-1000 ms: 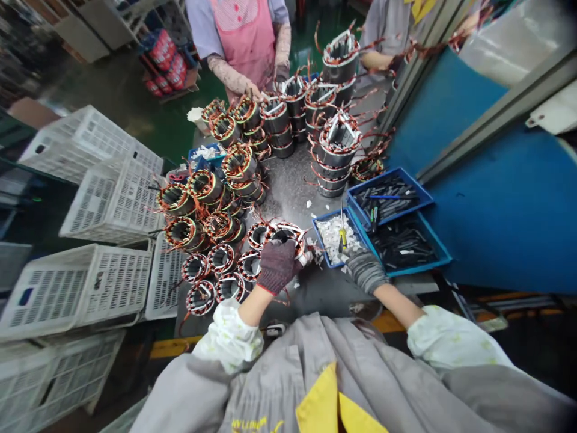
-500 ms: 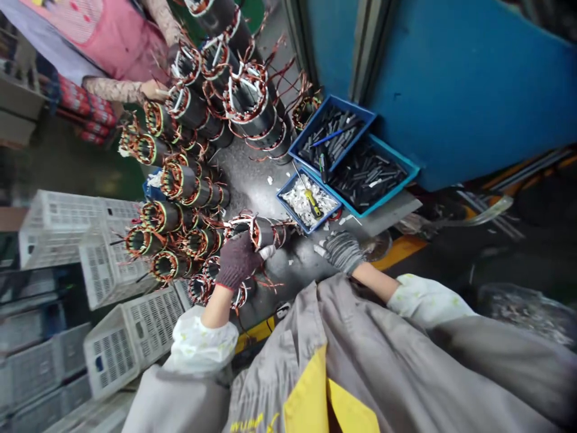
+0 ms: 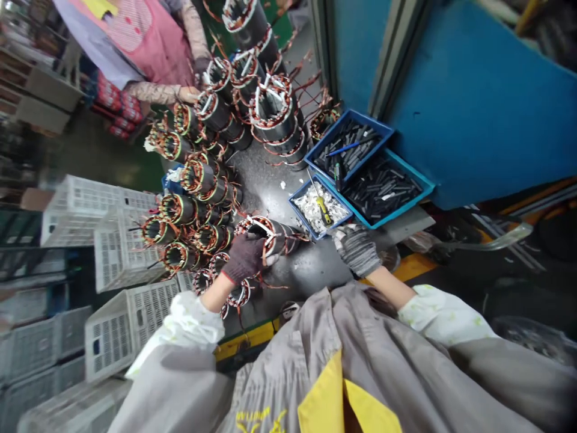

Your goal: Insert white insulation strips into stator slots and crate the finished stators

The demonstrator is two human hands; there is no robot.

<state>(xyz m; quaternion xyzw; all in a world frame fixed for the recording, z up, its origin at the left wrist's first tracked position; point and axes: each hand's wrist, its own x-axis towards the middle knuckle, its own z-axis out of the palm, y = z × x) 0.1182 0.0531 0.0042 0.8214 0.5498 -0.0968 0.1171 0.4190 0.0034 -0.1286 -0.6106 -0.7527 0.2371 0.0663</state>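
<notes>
My left hand [image 3: 246, 257], in a dark purple knit glove, is wrapped round the near end of a motor stator [image 3: 283, 239] lying on its side. The stator has a dark metal body, copper windings and white lacing at its end. My right hand [image 3: 358, 249], in a grey striped glove, is by the lower corner of a small blue tray [image 3: 301, 221] of white pieces. Its fingers are loosely bent, and I see nothing held in them. A yellow and black screwdriver [image 3: 323, 210] rests on the white pieces.
Many stators [image 3: 198, 174] stand and lie stacked at the left and back. Two larger blue trays [image 3: 391, 137] hold dark strips, with a blue pen in one. White plastic crates [image 3: 130, 325] are at left. Across the table, a person in a pink apron [image 3: 157, 48] reaches toward the stators.
The view has shifted, so the scene sits further right. My right hand has come closer to the tray of white pieces. My left hand stays on the stator.
</notes>
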